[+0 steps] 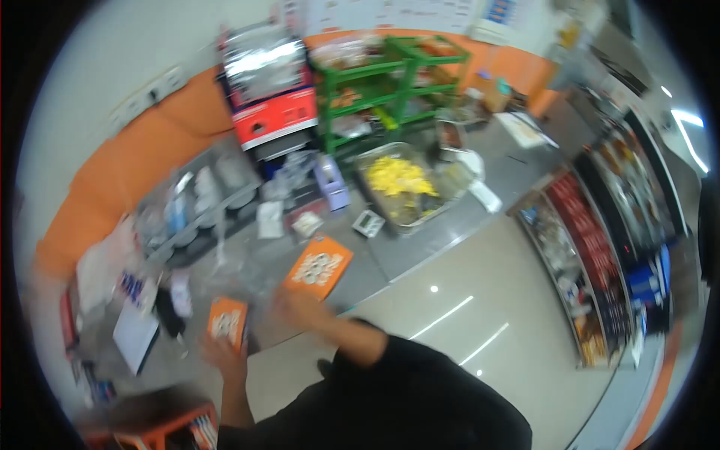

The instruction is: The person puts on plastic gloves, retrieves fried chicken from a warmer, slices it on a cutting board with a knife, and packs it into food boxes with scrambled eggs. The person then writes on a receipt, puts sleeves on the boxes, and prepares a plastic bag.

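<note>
My left hand (224, 354) is at the lower edge of a small orange paper packet (227, 319) with white print, its fingers closed on it. To the right, a larger orange packet (321, 268) with white lettering lies at the counter's front edge. My right hand (298, 307) is at its lower left corner, overlapping it in view. Motion smears the right fingers, so I cannot tell whether they grip the packet. Close by are a small white packet (307, 223) and a white digital timer (368, 223).
A metal tray (409, 217) holds yellow pieces. Behind it stand green racks (364, 75). A purple tape dispenser (331, 182), a grey divided organizer (202, 217) and a white tablet-like slab (135, 337) occupy the grey counter (405, 255). Stocked shelves (585, 247) stand at right.
</note>
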Demonstrator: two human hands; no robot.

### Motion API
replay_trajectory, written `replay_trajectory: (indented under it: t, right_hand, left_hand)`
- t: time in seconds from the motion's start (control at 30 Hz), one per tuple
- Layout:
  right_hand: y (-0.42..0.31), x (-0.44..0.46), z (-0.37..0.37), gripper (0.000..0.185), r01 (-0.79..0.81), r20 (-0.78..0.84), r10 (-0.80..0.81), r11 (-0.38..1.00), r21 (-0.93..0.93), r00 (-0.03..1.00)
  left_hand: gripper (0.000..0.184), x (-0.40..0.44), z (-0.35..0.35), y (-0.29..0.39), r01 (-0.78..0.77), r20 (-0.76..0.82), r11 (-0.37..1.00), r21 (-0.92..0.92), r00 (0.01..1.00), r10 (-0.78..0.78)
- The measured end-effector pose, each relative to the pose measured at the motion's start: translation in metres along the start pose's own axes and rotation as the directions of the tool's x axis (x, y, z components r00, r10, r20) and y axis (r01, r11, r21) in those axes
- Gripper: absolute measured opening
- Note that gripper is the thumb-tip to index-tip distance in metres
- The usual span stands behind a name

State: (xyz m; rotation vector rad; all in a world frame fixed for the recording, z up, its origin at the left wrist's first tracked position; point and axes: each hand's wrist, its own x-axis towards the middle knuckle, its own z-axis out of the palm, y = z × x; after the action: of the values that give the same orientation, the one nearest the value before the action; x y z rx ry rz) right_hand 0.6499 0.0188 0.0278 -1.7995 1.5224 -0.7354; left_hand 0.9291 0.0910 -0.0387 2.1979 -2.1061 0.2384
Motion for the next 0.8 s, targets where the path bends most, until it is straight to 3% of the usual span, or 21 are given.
replay_trajectory:
  t: [0.03,0.07,0.1,0.13,0.17,0.2,0.23,0.27,0.3,0.33,0.4,0.43,0.5,0.53,0.57,0.6,0.63,0.67,0.7,0.77,0.8]
  right_hand:
    - [-0.004,0.003,-0.054,0.025,-0.212,0.039,0.218,0.971,-0.106,0.975]
    - [0.069,0.012,-0.058,0.025,-0.009,-0.241,0.008,1.000,-0.002,0.970]
    - [0.058,0.022,-0.117,0.027,-0.086,-0.354,0.192,0.952,0.293,0.915]
    - [0.093,0.041,-0.141,0.025,-0.076,-0.554,0.130,0.990,0.120,0.822]
    - [0.141,0.060,-0.161,0.029,-0.082,-0.603,0.168,0.982,0.167,0.780]
    - [0.187,0.082,-0.176,0.030,-0.106,-0.566,0.175,0.983,0.153,0.806]
    - [0.215,0.102,-0.184,0.032,-0.139,-0.523,0.191,0.981,0.137,0.831]
    - [0.208,0.114,-0.188,0.032,-0.141,-0.495,0.195,0.979,0.144,0.847]
    - [0.184,0.127,-0.196,0.034,-0.208,-0.266,0.345,0.877,0.434,0.900]
    - [0.169,0.139,-0.199,0.036,-0.310,-0.008,0.418,0.686,0.659,0.909]
    - [0.194,0.167,-0.175,0.040,-0.371,0.114,0.389,0.688,0.624,0.914]
    - [0.212,0.183,-0.161,0.037,-0.443,0.125,0.435,0.782,0.439,0.892]
    - [0.192,0.179,-0.162,0.022,-0.441,0.128,0.458,0.685,0.580,0.880]
    - [0.199,0.186,-0.149,0.019,-0.367,-0.020,0.427,0.799,0.476,0.904]
    - [0.208,0.192,-0.136,0.020,-0.287,-0.113,0.368,0.855,0.432,0.923]
    - [0.219,0.199,-0.127,0.020,-0.300,-0.168,0.400,0.854,0.424,0.901]
    - [0.226,0.205,-0.112,0.018,-0.173,-0.290,0.254,0.945,0.277,0.923]
    - [0.231,0.207,-0.106,0.016,-0.043,-0.368,0.082,0.993,0.112,0.926]
    - [0.223,0.200,-0.113,0.016,-0.045,-0.382,0.086,0.992,0.116,0.920]
    - [0.197,0.185,-0.126,0.013,-0.031,-0.289,0.261,0.790,0.613,0.921]
    - [0.191,0.179,-0.124,0.013,-0.026,-0.294,0.259,0.788,0.615,0.920]
  left_hand:
    - [0.057,-0.008,-0.016,0.004,0.067,0.011,0.997,0.036,0.998,-0.067]
    - [0.055,-0.007,-0.030,0.015,0.041,-0.082,0.989,-0.143,0.995,-0.053]
    - [0.055,-0.003,-0.038,0.029,-0.023,-0.194,0.949,-0.313,0.980,-0.041]
    - [0.054,-0.011,-0.039,0.044,-0.106,-0.230,0.906,-0.409,0.973,0.010]
    - [0.053,-0.013,-0.042,0.065,-0.056,-0.110,0.874,-0.483,0.994,0.003]
    - [0.052,-0.009,-0.045,0.081,-0.242,-0.145,0.832,-0.499,0.970,0.196]
    - [0.051,0.005,-0.054,0.110,-0.312,-0.152,0.763,-0.567,0.949,0.276]
    - [0.054,0.013,-0.053,0.138,-0.315,-0.124,0.729,-0.607,0.945,0.304]
    - [0.064,0.027,-0.055,0.167,-0.277,-0.066,0.716,-0.641,0.949,0.307]
    - [0.064,0.042,-0.058,0.191,-0.267,-0.059,0.720,-0.641,0.952,0.301]
    - [0.076,0.069,-0.062,0.240,-0.249,0.007,0.831,-0.497,0.957,0.291]
    - [0.085,0.084,-0.055,0.250,-0.235,0.164,0.864,-0.446,0.927,0.337]
    - [0.083,0.091,-0.038,0.262,-0.301,0.039,0.793,-0.529,0.925,0.377]
    - [0.080,0.087,-0.024,0.269,-0.327,0.016,0.868,-0.374,0.933,0.358]
    - [0.076,0.089,-0.014,0.272,-0.343,-0.035,0.874,-0.346,0.935,0.353]
    - [0.059,0.095,-0.022,0.276,-0.319,-0.038,0.858,-0.403,0.942,0.333]
    - [0.053,0.100,-0.041,0.284,-0.228,0.052,0.883,-0.411,0.961,0.272]
    - [0.053,0.103,-0.044,0.286,-0.253,0.049,0.876,-0.411,0.953,0.298]
    - [0.052,0.101,-0.043,0.283,-0.240,0.049,0.874,-0.422,0.957,0.286]
    - [0.049,0.099,-0.044,0.278,-0.227,0.043,0.867,-0.443,0.961,0.274]
    - [0.049,0.098,-0.042,0.278,-0.233,0.039,0.868,-0.439,0.960,0.277]
